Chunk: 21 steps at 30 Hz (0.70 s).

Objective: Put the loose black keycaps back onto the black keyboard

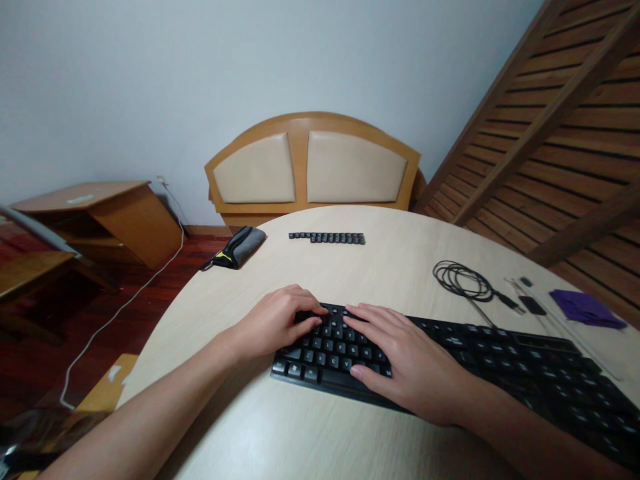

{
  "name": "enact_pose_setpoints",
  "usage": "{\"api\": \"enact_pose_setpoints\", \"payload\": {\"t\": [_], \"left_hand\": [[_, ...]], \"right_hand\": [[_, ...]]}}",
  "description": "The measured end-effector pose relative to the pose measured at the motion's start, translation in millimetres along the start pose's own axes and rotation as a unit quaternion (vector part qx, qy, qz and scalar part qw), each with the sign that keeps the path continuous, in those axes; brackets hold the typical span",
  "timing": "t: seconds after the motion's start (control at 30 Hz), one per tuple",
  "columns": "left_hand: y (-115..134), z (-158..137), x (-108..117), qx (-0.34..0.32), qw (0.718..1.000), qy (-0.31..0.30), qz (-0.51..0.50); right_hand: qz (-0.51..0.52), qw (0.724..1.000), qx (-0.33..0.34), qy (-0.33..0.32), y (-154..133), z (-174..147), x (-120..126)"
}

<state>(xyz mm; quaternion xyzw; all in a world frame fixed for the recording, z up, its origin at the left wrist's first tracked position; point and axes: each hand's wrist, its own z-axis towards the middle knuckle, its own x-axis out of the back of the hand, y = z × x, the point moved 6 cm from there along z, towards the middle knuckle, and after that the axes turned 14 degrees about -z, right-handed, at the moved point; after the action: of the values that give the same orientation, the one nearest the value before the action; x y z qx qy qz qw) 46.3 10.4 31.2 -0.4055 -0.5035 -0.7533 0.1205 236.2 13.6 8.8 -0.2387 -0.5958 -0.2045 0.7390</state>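
Note:
A black keyboard [340,363] lies at a slant on the round table, its right part running under my right forearm. At its upper left corner is my left hand [273,320], fingers curled, with thumb and index fingertip close together over the upper keys. Whether a key sits between those tips I cannot make out. My right hand [395,340] lies across the middle of the keyboard, open, with its fingers stretched toward the top rows and its thumb over the lower keys. Loose black keycaps [337,238] stand in two rows farther back on the table.
A grey and black pouch [243,247] rests at the table's left edge. Toward the right are a coiled black cable [463,281], a small black object [533,305], thin rods and a folded purple cloth [587,308]. Behind the table [230,413] stands a padded headboard [300,167].

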Motion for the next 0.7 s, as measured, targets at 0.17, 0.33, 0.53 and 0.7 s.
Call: {"api": "enact_pose_setpoints", "payload": {"t": [0.17, 0.33, 0.53, 0.7], "left_hand": [[-5, -1, 1, 0.018, 0.999, 0.01, -0.034], [-12, 0, 2, 0.029, 0.994, 0.023, -0.105], [-15, 0, 2, 0.038, 0.992, 0.028, -0.118], [-10, -1, 2, 0.02, 0.998, 0.017, -0.06]], "right_hand": [[0.001, 1.0, -0.004, -0.001, 1, 2, 0], [0.005, 1.0, -0.006, -0.006, 0, 1, -1], [0.0, 1.0, -0.007, -0.018, 0, 2, -1], [0.006, 1.0, -0.005, -0.011, 0, 2, -1]]}}
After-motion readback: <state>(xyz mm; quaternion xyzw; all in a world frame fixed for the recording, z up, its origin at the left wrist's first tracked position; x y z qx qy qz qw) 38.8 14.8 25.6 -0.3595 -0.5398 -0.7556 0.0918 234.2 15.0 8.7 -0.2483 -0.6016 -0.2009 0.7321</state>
